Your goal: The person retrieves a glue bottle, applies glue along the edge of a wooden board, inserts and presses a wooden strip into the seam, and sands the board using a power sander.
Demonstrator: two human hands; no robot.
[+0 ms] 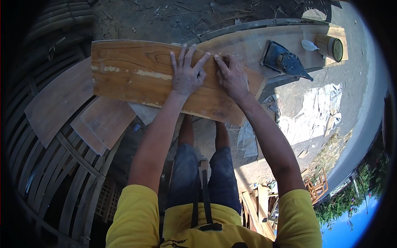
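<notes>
A wide wooden board [136, 89] lies across in front of me, with pale filler-like streaks along its grain. My left hand [188, 74] rests flat on its upper middle part, fingers spread towards the far edge. Just to the right, my right hand [232, 78] is on the same board with its fingers bent and drawn together near the far edge. Whether something small is in those fingers cannot be made out. A dark blue sander [285, 62] sits to the right of the board, on a long plank [248, 43] behind it.
A can [331, 47] lies on its side at the plank's right end, beside a small white object [309, 45]. More boards [62, 99] lie on a slatted rack [76, 155] at left. White sheets [310, 107] and scrap wood [262, 206] are on the ground at right.
</notes>
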